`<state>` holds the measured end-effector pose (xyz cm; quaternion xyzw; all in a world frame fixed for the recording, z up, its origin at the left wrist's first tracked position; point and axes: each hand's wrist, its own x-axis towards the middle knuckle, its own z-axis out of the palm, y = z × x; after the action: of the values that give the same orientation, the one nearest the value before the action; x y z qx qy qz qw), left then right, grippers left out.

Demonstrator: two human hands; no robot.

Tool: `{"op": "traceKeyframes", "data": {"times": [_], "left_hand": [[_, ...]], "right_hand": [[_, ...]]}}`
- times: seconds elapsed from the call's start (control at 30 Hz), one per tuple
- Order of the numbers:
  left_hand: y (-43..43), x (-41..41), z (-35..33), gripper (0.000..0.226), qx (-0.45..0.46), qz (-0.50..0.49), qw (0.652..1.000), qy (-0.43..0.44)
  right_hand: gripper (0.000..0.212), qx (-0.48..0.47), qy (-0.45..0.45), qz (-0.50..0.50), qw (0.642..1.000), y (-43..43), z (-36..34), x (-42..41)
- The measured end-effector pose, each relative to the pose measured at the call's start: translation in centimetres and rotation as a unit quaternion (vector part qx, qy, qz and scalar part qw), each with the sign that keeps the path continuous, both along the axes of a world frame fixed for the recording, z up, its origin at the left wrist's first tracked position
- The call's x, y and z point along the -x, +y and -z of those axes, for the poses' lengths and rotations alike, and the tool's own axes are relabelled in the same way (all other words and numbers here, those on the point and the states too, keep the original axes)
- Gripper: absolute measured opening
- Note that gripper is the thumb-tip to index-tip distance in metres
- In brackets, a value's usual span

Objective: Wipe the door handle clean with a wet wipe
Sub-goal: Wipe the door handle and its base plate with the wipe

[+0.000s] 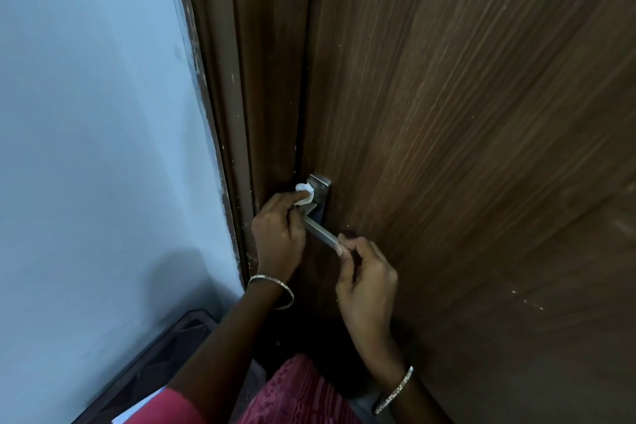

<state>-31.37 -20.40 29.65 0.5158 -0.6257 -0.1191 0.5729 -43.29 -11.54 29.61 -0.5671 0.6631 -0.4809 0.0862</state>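
Door handle (321, 232), a metal lever at lower centre of the frame, was pinched at its tip by the right hand (366, 280), seemingly to steady it, while the left hand (278, 234) pressed a white wet wipe (304, 194) against its backplate (320, 194).

We think we are inside a home. We see a brown wooden door (464, 148) in its frame (237, 96), a plain painted wall (96, 113) beside it, and a dark mat (161, 361) on the floor.

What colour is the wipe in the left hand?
White; the wipe shows in the head view.
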Motion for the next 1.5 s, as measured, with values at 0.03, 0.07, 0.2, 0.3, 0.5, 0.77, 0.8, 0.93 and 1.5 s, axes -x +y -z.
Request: {"op": "traceKeyframes", "data": {"times": [0.03, 0.07, 0.2, 0.3, 0.5, 0.77, 0.8, 0.93, 1.5], "left_hand": [[-0.2, -0.1, -0.1, 0.031, -0.001, 0.002, 1.0, -0.006], [-0.1, -0.1, -0.2, 0.03, 0.001, 0.003, 1.0, -0.01], [0.1, 0.3, -0.8, 0.036, 0.03, 0.005, 1.0, -0.003], [-0.6, 1.0, -2.0, 0.039, 0.041, 0.016, 0.999, 0.011], [-0.9, 1.5, -1.1, 0.022, -0.006, -0.031, 0.999, -0.03], [0.5, 1.8, 1.7, 0.039, -0.083, -0.017, 0.995, 0.05], [1.0, 2.3, 1.6, 0.043, -0.11, -0.022, 0.989, 0.099], [1.0, 3.9, 3.3, 0.073, -0.352, -0.04, 0.803, 0.479], [0.4, 1.7, 1.1, 0.023, -0.478, 0.066, 0.558, 0.675]], "right_hand": [[0.006, 0.0, 0.0, 0.002, 1.0, 0.0, 0.0, 0.0], [0.007, 0.002, 0.0, 0.002, 1.0, 0.0, 0.0, 0.0], [0.007, 0.005, 0.001, -0.001, 1.0, 0.0, 0.1, 0.0], [0.006, 0.003, 0.006, -0.001, 1.0, 0.0, 0.1, 0.1], [0.007, -0.003, 0.002, -0.002, 1.0, 0.0, 0.1, 0.1], [0.009, 0.002, -0.012, -0.002, 1.0, -0.1, 0.2, -0.2], [0.009, 0.003, -0.016, -0.003, 1.0, -0.1, 0.2, -0.2], [0.009, 0.012, -0.021, -0.003, 1.0, 0.0, 0.3, -0.1], [0.024, -0.067, -0.266, -0.051, 0.96, -0.1, 0.3, 1.8]]}}
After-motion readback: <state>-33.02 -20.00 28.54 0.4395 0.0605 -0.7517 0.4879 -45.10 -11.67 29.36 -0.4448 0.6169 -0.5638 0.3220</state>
